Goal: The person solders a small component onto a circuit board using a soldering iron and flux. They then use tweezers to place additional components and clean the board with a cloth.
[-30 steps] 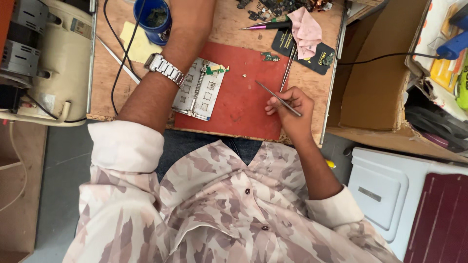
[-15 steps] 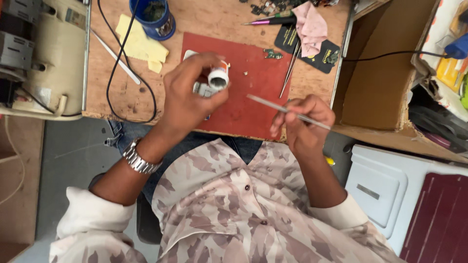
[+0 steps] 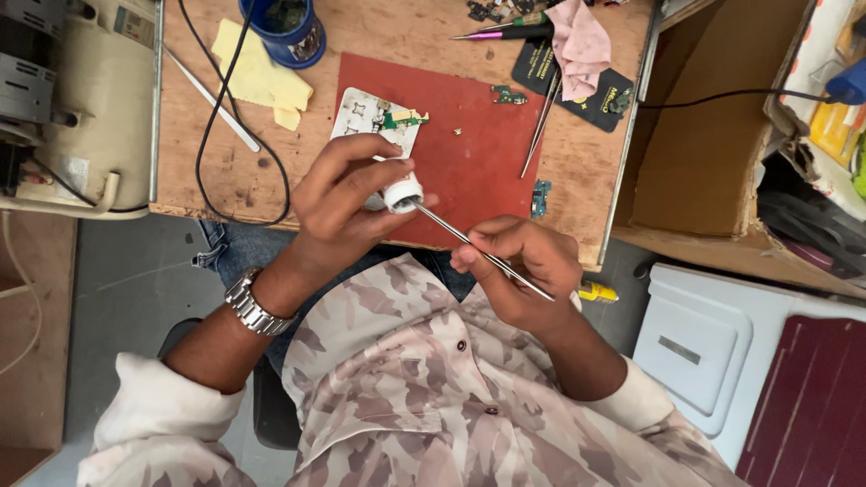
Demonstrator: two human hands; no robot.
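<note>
My left hand (image 3: 347,203) grips a small white jar (image 3: 402,192) above the near edge of the red mat (image 3: 469,171). My right hand (image 3: 523,261) pinches thin metal tweezers (image 3: 469,242); their tip reaches into the jar's mouth. On the mat behind the jar lies an opened white phone back (image 3: 374,122) with a small green circuit board (image 3: 403,118) on it. A tiny green board (image 3: 509,94) rests farther right on the mat.
A blue cup (image 3: 287,29), yellow cloth (image 3: 257,77) and black cable (image 3: 216,117) lie at the back left of the wooden bench (image 3: 406,41). A pink rag (image 3: 580,41), a second pair of tweezers (image 3: 539,126) and a screwdriver (image 3: 501,32) sit at the back right. A beige machine (image 3: 81,99) stands left, a cardboard box (image 3: 713,135) right.
My left hand came back from the blue cup with the white jar and lowered it toward me. My right hand swung the tweezers over until their tip met the jar.
</note>
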